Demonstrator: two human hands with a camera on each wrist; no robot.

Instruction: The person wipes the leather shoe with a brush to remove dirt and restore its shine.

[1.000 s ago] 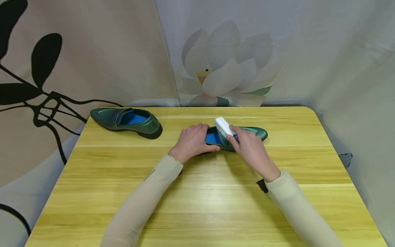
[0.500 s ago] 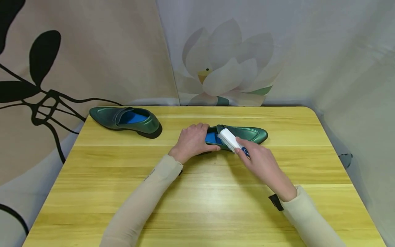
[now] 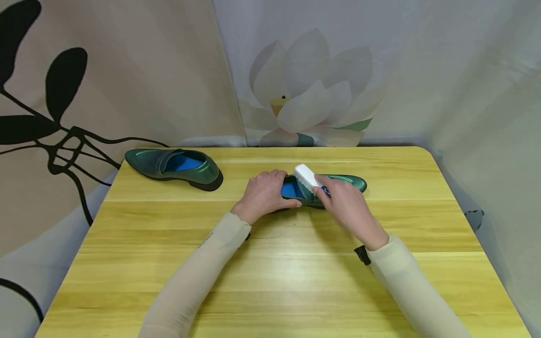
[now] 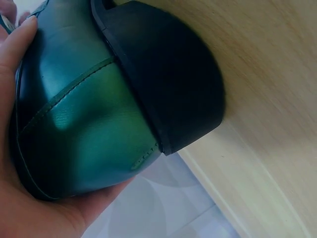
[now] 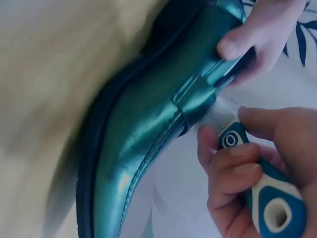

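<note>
A green leather loafer (image 3: 346, 179) with a blue insole lies on the wooden table, toe to the right. My left hand (image 3: 264, 195) grips its heel end, thumb along the near side; the left wrist view shows the palm round the green heel counter (image 4: 94, 134) above a black heel block (image 4: 173, 79). In my right hand (image 3: 344, 202) is a white and blue scrub brush (image 3: 305, 174), its bristles at the strap across the loafer's instep. From the right wrist, curled fingers wrap the brush's blue and white handle (image 5: 262, 183).
A matching green loafer (image 3: 177, 166) stands at the table's back left, toe to the left. Behind the wooden table (image 3: 270, 281) hangs a pale curtain (image 3: 169, 70) printed with a flower and dark leaves.
The brush in my right hand went toward me and to the right along the strap, then back up to near its first place. My left hand and both loafers stay put.
</note>
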